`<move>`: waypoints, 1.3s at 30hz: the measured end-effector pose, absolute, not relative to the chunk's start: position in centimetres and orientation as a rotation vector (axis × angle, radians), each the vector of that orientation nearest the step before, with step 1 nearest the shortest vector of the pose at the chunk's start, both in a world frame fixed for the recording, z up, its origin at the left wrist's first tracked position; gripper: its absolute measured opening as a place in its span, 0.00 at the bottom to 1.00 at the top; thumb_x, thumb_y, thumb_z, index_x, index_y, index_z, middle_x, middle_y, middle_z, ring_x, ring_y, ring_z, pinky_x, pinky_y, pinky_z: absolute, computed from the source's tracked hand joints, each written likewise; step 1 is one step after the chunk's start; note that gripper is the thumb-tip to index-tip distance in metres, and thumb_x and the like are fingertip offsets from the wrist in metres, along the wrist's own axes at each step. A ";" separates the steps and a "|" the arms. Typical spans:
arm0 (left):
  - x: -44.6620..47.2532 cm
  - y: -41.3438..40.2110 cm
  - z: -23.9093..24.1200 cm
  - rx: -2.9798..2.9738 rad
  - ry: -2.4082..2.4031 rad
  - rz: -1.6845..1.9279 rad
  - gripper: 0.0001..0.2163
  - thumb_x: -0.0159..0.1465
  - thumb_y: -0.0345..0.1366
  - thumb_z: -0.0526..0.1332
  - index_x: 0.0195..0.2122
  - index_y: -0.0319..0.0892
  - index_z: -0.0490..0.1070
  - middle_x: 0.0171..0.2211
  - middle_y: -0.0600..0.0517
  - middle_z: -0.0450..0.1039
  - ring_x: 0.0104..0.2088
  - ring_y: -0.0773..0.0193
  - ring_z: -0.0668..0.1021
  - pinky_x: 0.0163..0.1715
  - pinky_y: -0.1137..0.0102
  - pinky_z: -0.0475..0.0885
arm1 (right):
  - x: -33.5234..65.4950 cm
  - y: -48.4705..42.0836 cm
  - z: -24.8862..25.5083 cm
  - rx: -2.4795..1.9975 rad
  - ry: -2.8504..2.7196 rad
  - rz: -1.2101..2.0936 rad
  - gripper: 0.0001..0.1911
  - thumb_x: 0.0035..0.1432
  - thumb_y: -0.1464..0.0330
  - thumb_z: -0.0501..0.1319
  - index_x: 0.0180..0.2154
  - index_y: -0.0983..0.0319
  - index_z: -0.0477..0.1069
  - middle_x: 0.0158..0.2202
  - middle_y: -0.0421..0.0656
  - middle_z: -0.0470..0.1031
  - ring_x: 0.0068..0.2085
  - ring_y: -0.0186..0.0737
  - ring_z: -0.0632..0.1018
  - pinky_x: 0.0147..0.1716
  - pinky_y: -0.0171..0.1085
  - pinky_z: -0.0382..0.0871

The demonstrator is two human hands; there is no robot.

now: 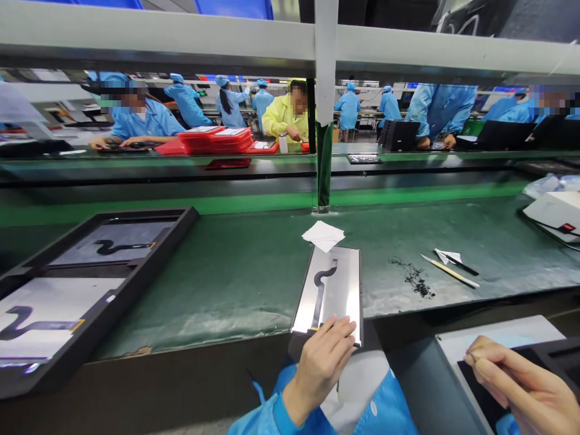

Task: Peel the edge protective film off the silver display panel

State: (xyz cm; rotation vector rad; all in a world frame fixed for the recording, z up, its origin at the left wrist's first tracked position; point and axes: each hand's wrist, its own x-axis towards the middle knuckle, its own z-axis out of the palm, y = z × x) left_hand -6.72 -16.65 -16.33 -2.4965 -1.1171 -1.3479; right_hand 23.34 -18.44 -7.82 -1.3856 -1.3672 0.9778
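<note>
A display panel [342,290] with a silvery back and a dark flex cable lies on the green bench, its near end over the front edge. On that near end rests my left hand [319,365], fingers stretched flat across the surface; its thumb is hidden. Off to the right, away from the panel, my right hand [521,380] is closed in a pinch. Something thin and dark shows at its fingertips, too small to name. A folded white wipe [323,234] touches the panel's far end.
At left, a black tray [149,257] holds two more panels. Dark scraps [419,281], a yellow-handled knife [451,270] and black tweezers [457,261] lie right on the bench [235,272]. A white board [512,332] with black foam sits under my right hand. Co-workers sit beyond the upright post [325,90].
</note>
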 end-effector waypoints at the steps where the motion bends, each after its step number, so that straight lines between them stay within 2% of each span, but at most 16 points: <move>1: -6.4 -16.6 -16.2 -2.489 -1.135 -1.340 0.07 0.69 0.25 0.56 0.44 0.39 0.71 0.45 0.45 0.81 0.49 0.58 0.83 0.58 0.61 0.73 | 23.2 -18.1 -7.4 -1.381 -1.414 0.969 0.16 0.51 0.53 0.71 0.22 0.57 0.77 0.23 0.43 0.70 0.24 0.41 0.69 0.20 0.37 0.64; 6: -5.7 -16.0 -14.6 -2.599 -1.264 -1.292 0.02 0.69 0.32 0.60 0.42 0.41 0.70 0.44 0.44 0.79 0.53 0.51 0.80 0.61 0.50 0.68 | 20.0 -16.2 -5.8 -1.348 -1.539 0.994 0.20 0.57 0.51 0.65 0.24 0.58 0.76 0.23 0.42 0.69 0.25 0.39 0.69 0.25 0.36 0.67; 9: -5.4 -14.9 -13.4 -2.693 -1.330 -1.260 0.04 0.68 0.31 0.61 0.43 0.42 0.71 0.52 0.41 0.75 0.61 0.45 0.73 0.61 0.41 0.65 | 17.6 -14.8 -6.2 -1.269 -1.528 1.051 0.22 0.57 0.49 0.64 0.23 0.59 0.74 0.23 0.41 0.68 0.25 0.38 0.68 0.25 0.36 0.65; 11: -5.4 -14.1 -13.0 -2.790 -1.340 -1.197 0.04 0.66 0.28 0.61 0.38 0.43 0.72 0.56 0.42 0.73 0.64 0.43 0.68 0.61 0.38 0.63 | 16.4 -13.9 -7.0 -1.249 -1.497 1.079 0.22 0.57 0.49 0.64 0.25 0.60 0.74 0.24 0.40 0.68 0.25 0.37 0.67 0.24 0.35 0.63; 14: -5.6 -13.5 -12.7 -2.905 -1.311 -1.098 0.07 0.65 0.25 0.60 0.33 0.43 0.71 0.59 0.44 0.71 0.67 0.44 0.64 0.62 0.39 0.61 | 15.2 -13.3 -9.1 -1.258 -1.450 1.074 0.21 0.59 0.50 0.63 0.26 0.60 0.74 0.25 0.40 0.69 0.26 0.37 0.68 0.26 0.35 0.63; 20: -6.2 -13.6 -12.6 -2.887 -1.255 -1.061 0.09 0.67 0.22 0.55 0.34 0.42 0.69 0.63 0.42 0.66 0.69 0.46 0.59 0.63 0.42 0.61 | 14.0 -15.2 -14.1 -1.331 -1.631 1.003 0.21 0.64 0.52 0.59 0.26 0.60 0.72 0.25 0.40 0.71 0.28 0.39 0.71 0.30 0.36 0.64; 24: -5.7 -13.1 -12.7 -2.925 -1.270 -1.032 0.09 0.67 0.22 0.54 0.35 0.42 0.68 0.63 0.40 0.65 0.69 0.46 0.58 0.63 0.41 0.59 | 13.9 -16.2 -15.6 -1.310 -1.703 1.027 0.21 0.66 0.53 0.57 0.26 0.59 0.72 0.27 0.40 0.72 0.29 0.39 0.72 0.31 0.36 0.63; 28: -5.3 -12.4 -13.4 -2.904 -1.292 -0.999 0.09 0.67 0.22 0.53 0.35 0.42 0.67 0.64 0.39 0.64 0.69 0.43 0.57 0.62 0.37 0.58 | 13.9 -15.9 -15.8 -1.256 -1.566 1.202 0.21 0.61 0.51 0.61 0.25 0.60 0.73 0.26 0.39 0.70 0.30 0.39 0.69 0.31 0.36 0.62; 31: -5.7 -12.7 -14.1 -2.857 -1.346 -0.933 0.09 0.68 0.22 0.53 0.34 0.41 0.66 0.65 0.38 0.62 0.69 0.40 0.57 0.60 0.34 0.60 | 13.5 -15.4 -16.4 -1.206 -1.347 1.442 0.25 0.53 0.46 0.66 0.24 0.61 0.71 0.23 0.37 0.65 0.26 0.35 0.64 0.26 0.35 0.58; 35: -6.1 -14.4 -14.4 -2.727 -1.353 -0.900 0.09 0.67 0.22 0.52 0.34 0.41 0.66 0.66 0.38 0.61 0.70 0.39 0.53 0.59 0.33 0.58 | 12.5 -15.5 -18.2 -1.202 -1.205 1.577 0.30 0.49 0.40 0.64 0.25 0.61 0.67 0.19 0.33 0.59 0.19 0.29 0.55 0.20 0.33 0.48; 39: -5.3 -15.3 -14.1 -2.666 -1.200 -0.813 0.11 0.64 0.17 0.51 0.33 0.39 0.65 0.65 0.34 0.60 0.71 0.39 0.48 0.62 0.32 0.52 | 11.7 -16.2 -19.0 -1.210 -1.126 1.611 0.31 0.48 0.38 0.63 0.25 0.61 0.65 0.19 0.33 0.59 0.18 0.27 0.53 0.19 0.33 0.44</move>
